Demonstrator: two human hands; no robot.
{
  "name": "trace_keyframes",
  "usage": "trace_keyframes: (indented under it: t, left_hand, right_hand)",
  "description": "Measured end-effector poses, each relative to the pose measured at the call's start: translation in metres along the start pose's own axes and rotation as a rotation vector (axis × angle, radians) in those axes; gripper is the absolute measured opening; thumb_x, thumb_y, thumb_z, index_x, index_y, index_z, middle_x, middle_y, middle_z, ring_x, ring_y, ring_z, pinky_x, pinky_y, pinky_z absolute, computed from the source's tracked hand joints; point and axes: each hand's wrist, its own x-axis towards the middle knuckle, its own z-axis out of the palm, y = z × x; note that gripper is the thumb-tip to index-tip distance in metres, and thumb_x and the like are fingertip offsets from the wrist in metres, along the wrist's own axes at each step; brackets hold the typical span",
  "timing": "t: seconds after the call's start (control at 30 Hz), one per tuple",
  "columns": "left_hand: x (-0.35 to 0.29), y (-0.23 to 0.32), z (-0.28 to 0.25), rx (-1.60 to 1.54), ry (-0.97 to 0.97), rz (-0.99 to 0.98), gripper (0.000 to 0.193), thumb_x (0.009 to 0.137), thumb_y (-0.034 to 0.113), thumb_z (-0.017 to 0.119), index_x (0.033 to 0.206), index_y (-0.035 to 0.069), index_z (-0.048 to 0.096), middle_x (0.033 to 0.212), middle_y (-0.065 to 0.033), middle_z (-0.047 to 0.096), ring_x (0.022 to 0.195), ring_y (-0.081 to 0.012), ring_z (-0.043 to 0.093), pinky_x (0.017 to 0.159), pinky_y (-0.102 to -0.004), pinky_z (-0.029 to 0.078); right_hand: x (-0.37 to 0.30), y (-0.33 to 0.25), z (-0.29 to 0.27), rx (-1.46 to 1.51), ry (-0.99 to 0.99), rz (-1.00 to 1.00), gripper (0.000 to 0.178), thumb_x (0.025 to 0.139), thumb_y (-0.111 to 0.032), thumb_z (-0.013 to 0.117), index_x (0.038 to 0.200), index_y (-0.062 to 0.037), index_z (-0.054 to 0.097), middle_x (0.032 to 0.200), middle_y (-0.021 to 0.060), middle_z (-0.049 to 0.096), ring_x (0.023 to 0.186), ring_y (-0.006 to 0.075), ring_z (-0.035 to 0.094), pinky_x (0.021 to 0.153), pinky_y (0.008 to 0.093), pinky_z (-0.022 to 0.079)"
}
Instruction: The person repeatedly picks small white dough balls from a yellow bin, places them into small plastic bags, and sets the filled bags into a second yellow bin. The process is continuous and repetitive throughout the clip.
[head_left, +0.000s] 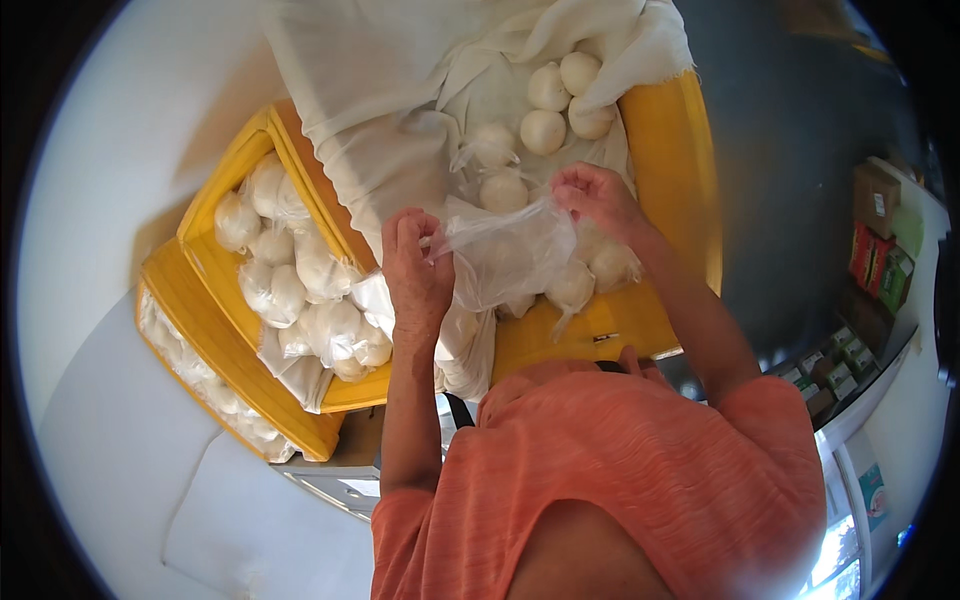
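Observation:
A thin clear plastic bag (510,255) is stretched between my two hands. My left hand (415,268) pinches its left end, and my right hand (600,200) grips the upper right edge. Beneath and just beyond it lie round white buns; one bun (503,190) sits right past the bag. Farther back, several loose buns (543,131) rest on white cloth (370,110) inside a yellow crate (672,160). Bagged buns (571,287) lie at the crate's near side, below my right hand. Whether anything is inside the stretched bag I cannot tell.
To the left, a second yellow crate (222,265) holds several bagged white buns (275,250). Under it, another yellow crate (225,375) also contains bagged ones. Small boxes (875,200) stand on a shelf at far right. A pale wall (110,180) rises at left.

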Motion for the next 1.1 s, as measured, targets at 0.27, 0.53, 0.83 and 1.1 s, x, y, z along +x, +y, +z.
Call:
trace_keyframes:
  t: [0.27, 0.53, 0.83, 1.1]
  left_hand:
    - [0.005, -0.005, -0.016, 0.149, -0.055, -0.153, 0.014, 0.071, -0.003, 0.068, 0.084, 0.003, 0.065, 0.084, -0.0043, 0.052, 0.07, -0.0116, 0.051, 0.061, -0.0216, 0.044]
    - [-0.004, -0.029, -0.018, 0.095, 0.153, -0.05, 0.01, 0.079, 0.001, 0.06, 0.088, 0.001, 0.055, 0.076, -0.0115, 0.057, 0.066, -0.025, 0.057, 0.06, -0.0318, 0.045]
    - [-0.005, -0.016, -0.013, 0.053, 0.101, -0.108, 0.006, 0.084, 0.005, 0.055, 0.087, 0.002, 0.052, 0.07, -0.0123, 0.057, 0.061, -0.0234, 0.056, 0.059, -0.031, 0.045]
    - [-0.023, -0.005, -0.02, -0.103, 0.068, -0.078, 0.007, 0.084, 0.007, 0.056, 0.085, 0.001, 0.052, 0.065, -0.0101, 0.055, 0.055, -0.0159, 0.052, 0.054, -0.028, 0.043]
  right_hand:
    - [0.165, 0.086, 0.014, -1.154, 0.613, 0.075, 0.08, 0.07, -0.038, 0.074, 0.129, -0.0053, 0.031, 0.118, 0.0262, 0.048, 0.101, 0.0411, 0.053, 0.081, 0.0443, 0.047]
    - [0.155, 0.099, -0.043, -0.69, 0.466, -0.142, 0.062, 0.069, -0.021, 0.075, 0.12, -0.0054, 0.042, 0.107, 0.0147, 0.056, 0.097, 0.0241, 0.058, 0.074, 0.0383, 0.05]
    - [0.073, 0.092, -0.088, 0.587, 0.009, 0.147, 0.047, 0.083, -0.025, 0.065, 0.125, -0.0085, 0.05, 0.115, 0.0072, 0.057, 0.103, 0.0202, 0.057, 0.085, 0.0386, 0.049]
    - [0.02, 0.054, -0.069, 0.572, 0.078, -0.076, 0.047, 0.082, -0.02, 0.063, 0.125, -0.0076, 0.048, 0.116, 0.0066, 0.056, 0.105, 0.0207, 0.055, 0.09, 0.0373, 0.046]
